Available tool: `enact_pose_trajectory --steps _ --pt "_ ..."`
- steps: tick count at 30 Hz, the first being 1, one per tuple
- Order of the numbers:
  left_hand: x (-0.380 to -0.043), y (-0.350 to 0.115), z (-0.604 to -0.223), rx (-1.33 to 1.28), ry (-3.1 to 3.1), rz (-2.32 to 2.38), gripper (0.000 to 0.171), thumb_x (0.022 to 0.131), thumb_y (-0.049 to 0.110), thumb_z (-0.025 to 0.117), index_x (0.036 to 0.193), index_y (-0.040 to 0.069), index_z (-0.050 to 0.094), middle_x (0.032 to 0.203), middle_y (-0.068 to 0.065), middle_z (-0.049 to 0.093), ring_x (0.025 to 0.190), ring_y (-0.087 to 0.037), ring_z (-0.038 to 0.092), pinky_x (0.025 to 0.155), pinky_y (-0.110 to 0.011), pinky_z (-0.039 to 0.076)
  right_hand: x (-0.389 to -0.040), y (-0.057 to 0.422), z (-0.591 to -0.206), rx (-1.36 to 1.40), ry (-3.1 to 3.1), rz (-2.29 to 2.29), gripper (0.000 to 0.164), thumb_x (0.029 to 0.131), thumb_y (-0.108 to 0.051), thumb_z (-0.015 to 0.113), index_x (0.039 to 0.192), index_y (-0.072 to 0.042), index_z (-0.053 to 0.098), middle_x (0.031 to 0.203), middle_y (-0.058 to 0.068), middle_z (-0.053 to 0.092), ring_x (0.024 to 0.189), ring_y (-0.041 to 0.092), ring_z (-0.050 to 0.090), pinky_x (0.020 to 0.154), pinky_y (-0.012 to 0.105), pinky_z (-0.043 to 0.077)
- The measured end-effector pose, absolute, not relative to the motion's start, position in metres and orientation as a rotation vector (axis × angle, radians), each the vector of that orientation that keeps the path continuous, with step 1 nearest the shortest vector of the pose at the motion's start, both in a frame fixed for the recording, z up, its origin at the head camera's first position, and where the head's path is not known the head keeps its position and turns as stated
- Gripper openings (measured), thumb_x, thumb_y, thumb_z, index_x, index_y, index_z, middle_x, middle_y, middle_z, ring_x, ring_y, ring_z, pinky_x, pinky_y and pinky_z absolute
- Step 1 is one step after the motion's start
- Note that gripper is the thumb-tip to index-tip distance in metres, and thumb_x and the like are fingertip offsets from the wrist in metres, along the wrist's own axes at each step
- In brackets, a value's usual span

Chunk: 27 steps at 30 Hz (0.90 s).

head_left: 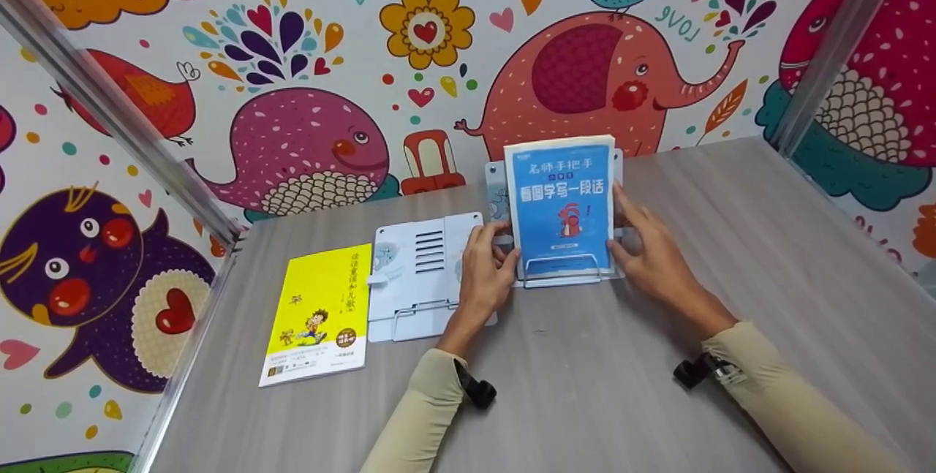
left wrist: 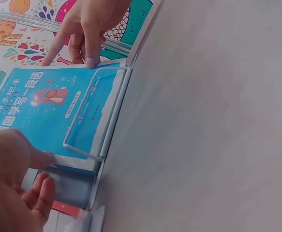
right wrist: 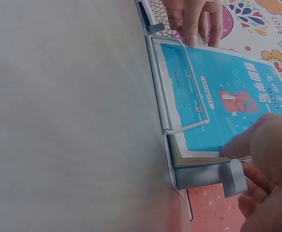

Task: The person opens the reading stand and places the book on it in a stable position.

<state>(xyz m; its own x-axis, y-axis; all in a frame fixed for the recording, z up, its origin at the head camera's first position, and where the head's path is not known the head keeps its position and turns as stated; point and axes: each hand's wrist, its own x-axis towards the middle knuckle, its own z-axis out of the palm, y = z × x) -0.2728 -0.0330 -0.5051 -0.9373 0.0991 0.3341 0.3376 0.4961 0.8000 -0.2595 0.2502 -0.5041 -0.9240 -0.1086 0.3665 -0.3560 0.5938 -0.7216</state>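
Note:
A blue book with a pink cartoon animal on its cover leans upright on a pale metal book stand. The stand's wire holder crosses the lower front of the cover. My left hand holds the book's left edge, its thumb on the cover's margin. Opposite it, my right hand holds the right edge, with the thumb low on the cover. In the right wrist view, the other fingers curl behind a grey side clip of the stand; part of them is hidden.
Left of the blue book, a second pale stand with slots lies on the wood-grain table. A yellow book lies beside it, touching or overlapping its left edge. Behind the table rises a wall with cartoon animals.

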Motion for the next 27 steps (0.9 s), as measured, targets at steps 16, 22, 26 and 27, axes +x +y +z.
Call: enact_pose_trajectory --steps 16,22,26,27 --pt "-0.2714 -0.0328 -0.5059 -0.174 -2.486 -1.469 0.064 0.096 0.016 0.084 0.148 0.011 0.048 0.144 -0.011 0.05 0.114 -0.027 0.062 0.1 -0.037 0.059 -0.2616 0.2537 -0.5048 0.317 -2.521 1.27 0.092 0.098 -0.006 0.078 0.173 -0.023 0.026 0.138 0.013 0.061 0.123 0.027 0.058 0.091 0.041 0.054" --pt "-0.271 -0.0342 -0.5064 -0.161 -2.474 -1.469 0.061 0.095 0.018 0.085 0.145 0.006 0.051 0.137 -0.012 0.058 0.114 -0.024 0.064 0.103 -0.039 0.06 -0.2614 0.254 -0.5049 0.272 -2.498 1.264 0.078 0.099 -0.01 0.078 0.165 -0.013 0.037 0.138 0.015 0.058 0.121 0.027 0.056 0.092 0.033 0.05" --pt "-0.268 -0.032 -0.5063 -0.155 -2.47 -1.445 0.059 0.096 0.018 0.085 0.144 0.008 0.054 0.138 -0.011 0.06 0.116 -0.024 0.065 0.103 -0.039 0.06 -0.2606 0.2547 -0.5066 0.239 -2.476 1.265 0.075 0.098 -0.013 0.08 0.162 -0.009 0.04 0.146 0.018 0.052 0.13 0.032 0.053 0.103 0.046 0.053" --pt "-0.2672 -0.0309 -0.5063 -0.149 -2.472 -1.438 0.059 0.096 0.018 0.084 0.145 0.008 0.054 0.138 -0.011 0.06 0.117 -0.024 0.065 0.104 -0.038 0.06 -0.2603 0.255 -0.5068 0.24 -2.477 1.269 0.075 0.098 -0.014 0.08 0.162 -0.009 0.04 0.148 0.019 0.051 0.131 0.033 0.053 0.106 0.05 0.053"
